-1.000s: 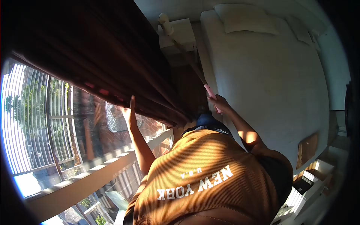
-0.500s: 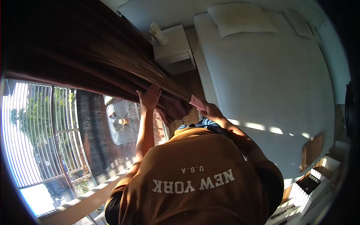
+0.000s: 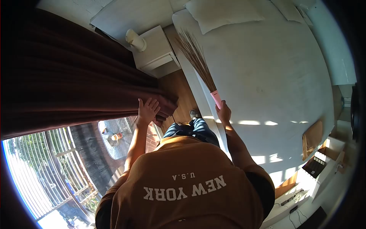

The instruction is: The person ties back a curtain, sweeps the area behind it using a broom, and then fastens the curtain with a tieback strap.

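My right hand (image 3: pixel 224 112) is wrapped round the pink handle (image 3: pixel 216 99) of a stick broom (image 3: pixel 198 57), whose thin brown bristles fan out up and to the left, over the near edge of the bed. With its fingers spread, my left hand (image 3: pixel 148 110) is at the lower edge of the dark red curtain (image 3: pixel 87 87); whether the palm touches the cloth I cannot tell. Nothing is gripped in that hand.
The bed (image 3: pixel 267 76) with pillows fills the right side, a folded brown cloth (image 3: pixel 312 140) on it. A white nightstand (image 3: pixel 152 47) bears a cream object (image 3: pixel 136 41). A barred window (image 3: pixel 49 164) is at lower left, shelves (image 3: pixel 320 171) at lower right.
The broom has swung from beside the curtain to over the bed edge, its bristles now in plain view. My left hand has let its fingers spread at the curtain, and the view has shifted.
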### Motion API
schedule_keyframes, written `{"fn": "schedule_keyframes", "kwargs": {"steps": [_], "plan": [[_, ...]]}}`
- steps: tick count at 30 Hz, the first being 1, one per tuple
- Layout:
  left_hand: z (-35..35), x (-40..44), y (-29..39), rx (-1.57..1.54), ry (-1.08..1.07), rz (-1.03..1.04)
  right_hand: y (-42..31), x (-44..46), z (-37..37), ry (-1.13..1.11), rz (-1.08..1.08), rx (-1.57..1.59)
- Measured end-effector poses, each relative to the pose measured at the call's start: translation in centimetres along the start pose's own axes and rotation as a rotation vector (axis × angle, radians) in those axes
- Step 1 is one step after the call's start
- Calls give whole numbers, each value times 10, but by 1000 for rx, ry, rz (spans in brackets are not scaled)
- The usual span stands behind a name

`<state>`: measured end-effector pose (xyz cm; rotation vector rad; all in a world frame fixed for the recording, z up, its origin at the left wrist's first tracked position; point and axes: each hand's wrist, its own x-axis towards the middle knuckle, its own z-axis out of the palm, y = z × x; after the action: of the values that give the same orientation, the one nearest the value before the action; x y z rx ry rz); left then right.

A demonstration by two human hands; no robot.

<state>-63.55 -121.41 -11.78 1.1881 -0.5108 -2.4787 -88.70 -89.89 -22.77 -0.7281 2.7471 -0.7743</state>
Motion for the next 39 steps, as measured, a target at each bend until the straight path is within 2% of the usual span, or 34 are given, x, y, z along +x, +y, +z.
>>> {"fn": "schedule_keyframes", "kwargs": {"steps": [2, 6, 9, 12, 15, 17, 20, 21, 22, 23, 24, 26, 27, 30, 32, 34, 36, 37, 38, 39], "plan": [[-15, -14, -4, 26, 110, -16, 17, 20, 8, 55, 76, -83], [-63, -40, -10, 128, 156, -3, 47, 49, 22, 46, 133, -184], [-59, -66, -7, 217, 128, 38, 66, 63, 30, -61, 190, -278], [-45, -76, 1, 367, 202, 90, 84, 69, 51, -148, 260, -413], [17, -88, 23, 549, 240, 239, 84, 74, 68, -117, 344, -494], [87, -111, 48, 619, 107, 506, 45, 74, 61, -31, 371, -553], [182, -169, 97, 792, -269, 862, -8, 79, 74, 123, 217, -418], [205, -191, 113, 878, -436, 1015, -24, 81, 85, 35, 178, -348], [223, -200, 130, 909, -708, 1312, -38, 81, 98, -57, 137, -283], [236, -216, 139, 922, -849, 1427, -59, 77, 107, -99, 16, -206], [242, -230, 145, 938, -926, 1494, -76, 78, 120, -230, -51, -124], [243, -252, 155, 953, -1013, 1587, -102, 74, 149, -473, -331, -160], [241, -262, 157, 966, -1033, 1631, -123, 70, 154, -518, -424, -219], [230, -290, 161, 989, -1029, 1747, -175, 69, 178, -683, -505, -49], [213, -309, 165, 983, -970, 1831, -216, 57, 178, -743, -463, 123], [191, -325, 173, 940, -833, 1945, -255, 46, 175, -740, -520, 372], [154, -332, 180, 812, -468, 2083, -307, 42, 160, -674, -588, 560], [130, -331, 182, 733, -231, 2111, -342, 43, 137, -538, -717, 562], [103, -329, 183, 681, 152, 2027, -378, 42, 110, -401, -840, 558], [80, -323, 187, 656, 438, 1904, -415, 38, 81, -322, -891, 628]]}}
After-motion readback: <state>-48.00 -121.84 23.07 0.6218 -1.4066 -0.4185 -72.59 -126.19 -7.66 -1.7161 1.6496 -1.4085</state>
